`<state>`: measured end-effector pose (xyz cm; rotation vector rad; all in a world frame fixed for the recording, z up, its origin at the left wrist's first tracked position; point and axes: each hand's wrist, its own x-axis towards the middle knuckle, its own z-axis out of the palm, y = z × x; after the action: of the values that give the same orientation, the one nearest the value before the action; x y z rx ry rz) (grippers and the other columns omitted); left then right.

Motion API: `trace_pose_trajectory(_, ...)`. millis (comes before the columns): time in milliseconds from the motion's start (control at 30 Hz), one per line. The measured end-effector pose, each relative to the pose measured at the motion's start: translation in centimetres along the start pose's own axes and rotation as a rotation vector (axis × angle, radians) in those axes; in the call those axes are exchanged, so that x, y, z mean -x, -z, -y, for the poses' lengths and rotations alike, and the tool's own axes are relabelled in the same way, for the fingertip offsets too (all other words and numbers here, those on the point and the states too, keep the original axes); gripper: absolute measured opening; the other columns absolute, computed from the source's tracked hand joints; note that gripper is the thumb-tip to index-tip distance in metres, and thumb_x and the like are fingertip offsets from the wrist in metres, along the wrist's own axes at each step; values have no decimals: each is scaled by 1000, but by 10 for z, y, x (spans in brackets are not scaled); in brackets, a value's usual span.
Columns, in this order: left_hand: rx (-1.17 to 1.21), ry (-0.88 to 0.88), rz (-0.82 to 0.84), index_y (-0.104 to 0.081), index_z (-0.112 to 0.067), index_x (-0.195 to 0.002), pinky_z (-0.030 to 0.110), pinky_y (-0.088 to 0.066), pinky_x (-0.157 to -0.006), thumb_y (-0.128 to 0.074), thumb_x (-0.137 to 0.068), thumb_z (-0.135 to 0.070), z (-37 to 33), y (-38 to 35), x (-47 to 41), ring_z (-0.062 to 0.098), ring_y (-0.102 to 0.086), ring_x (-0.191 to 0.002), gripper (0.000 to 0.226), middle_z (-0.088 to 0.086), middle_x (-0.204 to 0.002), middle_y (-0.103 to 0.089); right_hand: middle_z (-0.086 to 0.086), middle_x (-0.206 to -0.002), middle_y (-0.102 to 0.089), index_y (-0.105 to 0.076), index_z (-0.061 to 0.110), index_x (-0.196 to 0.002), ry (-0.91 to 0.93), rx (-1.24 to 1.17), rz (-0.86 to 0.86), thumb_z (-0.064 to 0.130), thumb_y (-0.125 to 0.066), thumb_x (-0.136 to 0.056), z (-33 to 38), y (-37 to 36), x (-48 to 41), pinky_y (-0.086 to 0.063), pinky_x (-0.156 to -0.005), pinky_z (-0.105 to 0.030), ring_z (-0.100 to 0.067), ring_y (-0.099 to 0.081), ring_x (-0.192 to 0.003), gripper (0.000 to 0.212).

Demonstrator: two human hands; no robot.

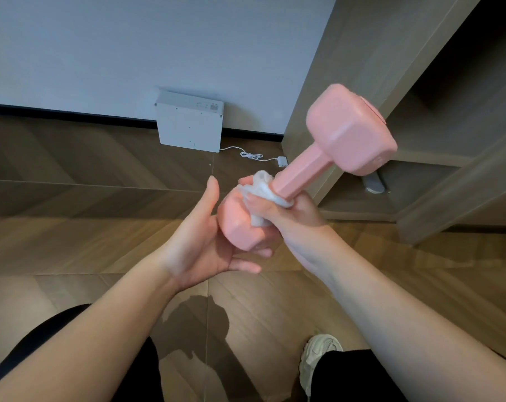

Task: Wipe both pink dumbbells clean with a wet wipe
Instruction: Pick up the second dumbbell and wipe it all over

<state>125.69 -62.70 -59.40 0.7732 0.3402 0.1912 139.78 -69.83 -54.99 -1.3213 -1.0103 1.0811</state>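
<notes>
Left hand (199, 242), fingers straight, cups the seemingly heavy, rigid dumbbell (350, 129); right hand (286, 219) clamps the wet wipe (263, 188) round its handle.

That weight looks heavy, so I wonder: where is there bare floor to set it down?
The pink dumbbell could go on the wooden floor left of the white box, along the wall, or between that box and the left hand. It is crowded to the right: the cable, its plug and the base of the cabinet.

Pale wall (101, 47), herringbone wood floor (72, 227), wooden shelving (434, 140) at right, white box (189, 126) leaning against wall.
</notes>
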Motion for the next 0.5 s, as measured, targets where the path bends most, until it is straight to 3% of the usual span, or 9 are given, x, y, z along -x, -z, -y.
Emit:
trace_pose_trajectory(67, 11, -127, -30, -55, -25, -135, 35, -56, -68, -57, -81, -63, 4, -5, -1, 31, -64, -94, 66, 18, -118, -63, 17, -78, -71, -75, 27, -93, 13, -16, -69, 17, -69, -87, 0, 1, -3, -51, -70, -20, 0, -66, -84, 13)
trace_pose_trajectory(167, -58, -239, -87, -42, -27, -144, 33, -53, -68, -75, -73, -52, 6, -8, -4, 31, -61, -91, 82, 17, -119, -60, 13, -83, -72, -78, 34, -85, 33, -21, -121, 24, -68, -85, 1, 1, -5, -52, -64, -22, -2, -67, -83, 13)
trace_pose_trajectory(233, -106, -259, -120, -43, -21, -142, 31, -53, -63, -64, -78, -62, 3, -11, -4, 26, -61, -76, 79, 19, -106, -62, 10, -81, -72, -76, 36, -85, 50, 21, -96, 27, -67, -85, 3, 0, -4, -52, -57, -23, -11, -66, -74, 13)
trace_pose_trajectory(300, -129, -213, -143, -50, -18, -136, 30, -52, -55, -38, -86, -71, 3, -14, -4, 23, -57, -59, 74, 21, -91, -61, 4, -83, -74, -75, 40, -87, 61, 37, -20, 21, -64, -91, 3, 0, -1, -53, -50, -20, -21, -63, -65, 23)
trace_pose_trajectory(400, -103, -104, -135, -62, -20, -124, 29, -47, -46, -15, -84, -79, 7, -12, -4, 27, -52, -46, 85, 26, -74, -61, -18, -92, -72, -70, 28, -103, 18, 38, 58, 24, -64, -91, 1, -2, 1, -50, -41, -29, -30, -59, -48, 14)
trace_pose_trajectory(500, -99, -14, -119, -69, -21, -115, 32, -51, -50, -5, -80, -83, 5, -8, -1, 31, -59, -52, 96, 29, -75, -64, -3, -85, -73, -63, 16, -115, -12, 85, 74, 29, -67, -85, 0, -3, 0, -55, -53, -38, -44, -66, -68, 33)
